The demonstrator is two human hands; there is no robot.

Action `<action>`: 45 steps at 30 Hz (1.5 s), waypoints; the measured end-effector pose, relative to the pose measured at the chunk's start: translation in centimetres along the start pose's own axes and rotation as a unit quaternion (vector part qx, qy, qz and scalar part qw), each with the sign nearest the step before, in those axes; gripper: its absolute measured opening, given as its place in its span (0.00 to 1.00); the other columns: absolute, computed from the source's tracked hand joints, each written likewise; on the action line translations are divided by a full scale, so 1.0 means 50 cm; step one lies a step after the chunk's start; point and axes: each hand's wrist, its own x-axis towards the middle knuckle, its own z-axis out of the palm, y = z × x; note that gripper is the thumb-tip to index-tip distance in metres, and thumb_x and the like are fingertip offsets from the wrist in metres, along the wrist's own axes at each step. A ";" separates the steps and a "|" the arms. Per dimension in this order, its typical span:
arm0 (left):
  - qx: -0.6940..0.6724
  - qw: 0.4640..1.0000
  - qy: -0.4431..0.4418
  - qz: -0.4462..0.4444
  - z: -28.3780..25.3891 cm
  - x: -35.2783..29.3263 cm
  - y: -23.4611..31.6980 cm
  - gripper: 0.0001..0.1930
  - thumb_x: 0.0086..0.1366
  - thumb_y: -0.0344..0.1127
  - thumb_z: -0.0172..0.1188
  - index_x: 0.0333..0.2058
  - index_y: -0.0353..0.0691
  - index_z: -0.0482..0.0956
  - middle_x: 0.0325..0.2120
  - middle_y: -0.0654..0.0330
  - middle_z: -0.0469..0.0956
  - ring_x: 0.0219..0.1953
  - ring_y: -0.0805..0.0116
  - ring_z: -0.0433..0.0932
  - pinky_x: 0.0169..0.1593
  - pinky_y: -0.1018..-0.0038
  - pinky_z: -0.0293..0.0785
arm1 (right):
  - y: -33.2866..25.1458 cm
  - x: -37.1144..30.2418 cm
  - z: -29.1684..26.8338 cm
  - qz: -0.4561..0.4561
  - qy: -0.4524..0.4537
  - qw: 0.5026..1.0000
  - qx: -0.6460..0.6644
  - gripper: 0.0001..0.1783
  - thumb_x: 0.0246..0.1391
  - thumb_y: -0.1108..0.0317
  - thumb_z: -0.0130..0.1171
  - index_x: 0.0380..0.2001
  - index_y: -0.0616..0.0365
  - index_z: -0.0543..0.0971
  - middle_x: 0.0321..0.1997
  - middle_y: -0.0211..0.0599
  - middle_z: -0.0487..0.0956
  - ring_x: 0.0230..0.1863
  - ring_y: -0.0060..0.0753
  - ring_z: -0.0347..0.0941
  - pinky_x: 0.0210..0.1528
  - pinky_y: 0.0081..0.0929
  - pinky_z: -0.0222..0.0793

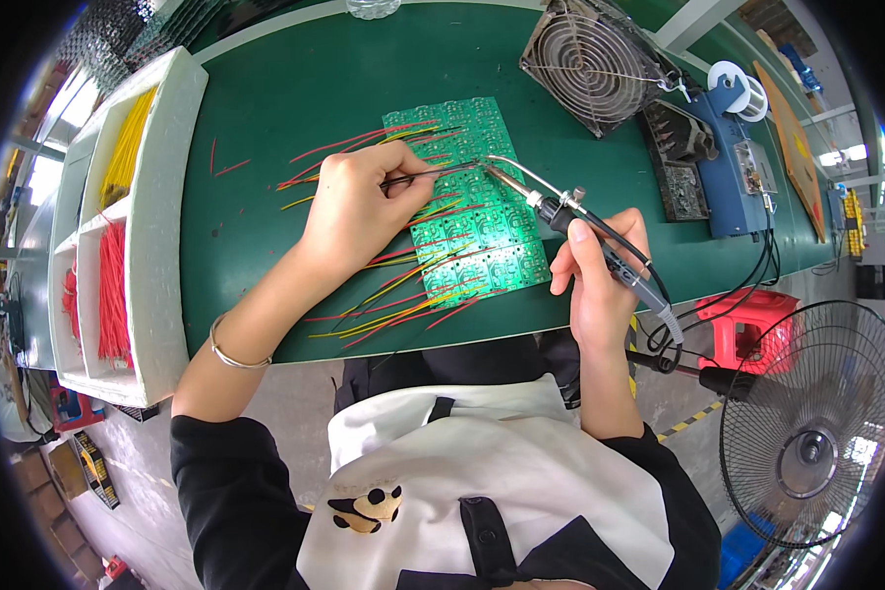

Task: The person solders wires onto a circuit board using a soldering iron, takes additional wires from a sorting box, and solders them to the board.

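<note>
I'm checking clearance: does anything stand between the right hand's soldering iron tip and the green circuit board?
Nothing visible blocks the soldering iron in the right hand from the circuit board; the thin dark piece in the left hand ends near the tip.

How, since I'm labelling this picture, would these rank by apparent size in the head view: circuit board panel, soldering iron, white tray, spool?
1. White tray
2. Circuit board panel
3. Soldering iron, long but slim
4. Spool
</note>
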 end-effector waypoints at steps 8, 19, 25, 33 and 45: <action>0.003 1.000 0.002 0.005 0.002 -0.002 0.000 0.03 0.53 0.24 0.60 0.25 0.31 0.78 0.13 0.67 0.71 0.18 0.87 0.62 0.21 0.86 0.60 | 0.000 0.000 -0.001 0.001 -0.001 1.000 -0.006 0.13 0.52 0.72 0.58 0.26 0.59 0.63 0.14 0.40 0.73 0.11 0.21 0.67 0.15 0.15 0.63; 0.014 0.999 0.008 0.031 0.003 -0.003 -0.001 0.02 0.52 0.24 0.60 0.25 0.31 0.78 0.14 0.65 0.72 0.17 0.87 0.63 0.21 0.85 0.61 | 0.008 0.003 -0.008 -0.015 0.009 0.999 0.050 0.12 0.53 0.71 0.57 0.26 0.59 0.63 0.15 0.40 0.72 0.10 0.22 0.66 0.13 0.16 0.62; 0.020 0.999 0.007 0.037 0.003 -0.001 0.001 0.02 0.52 0.24 0.60 0.26 0.31 0.79 0.13 0.65 0.72 0.17 0.87 0.63 0.21 0.85 0.61 | -0.004 0.005 -0.009 -0.025 0.055 0.996 0.066 0.12 0.53 0.71 0.57 0.27 0.59 0.63 0.15 0.39 0.72 0.11 0.22 0.65 0.13 0.16 0.61; 0.050 0.997 0.013 0.058 0.004 -0.003 0.003 0.02 0.51 0.23 0.60 0.25 0.32 0.79 0.13 0.65 0.71 0.16 0.85 0.63 0.20 0.84 0.61 | 0.000 0.010 -0.019 0.011 0.036 0.997 0.074 0.11 0.53 0.71 0.57 0.26 0.59 0.64 0.15 0.39 0.72 0.10 0.22 0.64 0.14 0.16 0.60; 0.169 0.976 0.095 0.100 -0.044 0.024 0.006 0.08 0.56 0.35 0.59 0.22 0.39 0.72 0.08 0.62 0.65 0.10 0.68 0.65 0.17 0.74 0.62 | -0.001 0.006 0.000 0.018 0.016 0.999 0.036 0.12 0.52 0.73 0.57 0.26 0.60 0.63 0.14 0.39 0.72 0.10 0.22 0.65 0.14 0.16 0.61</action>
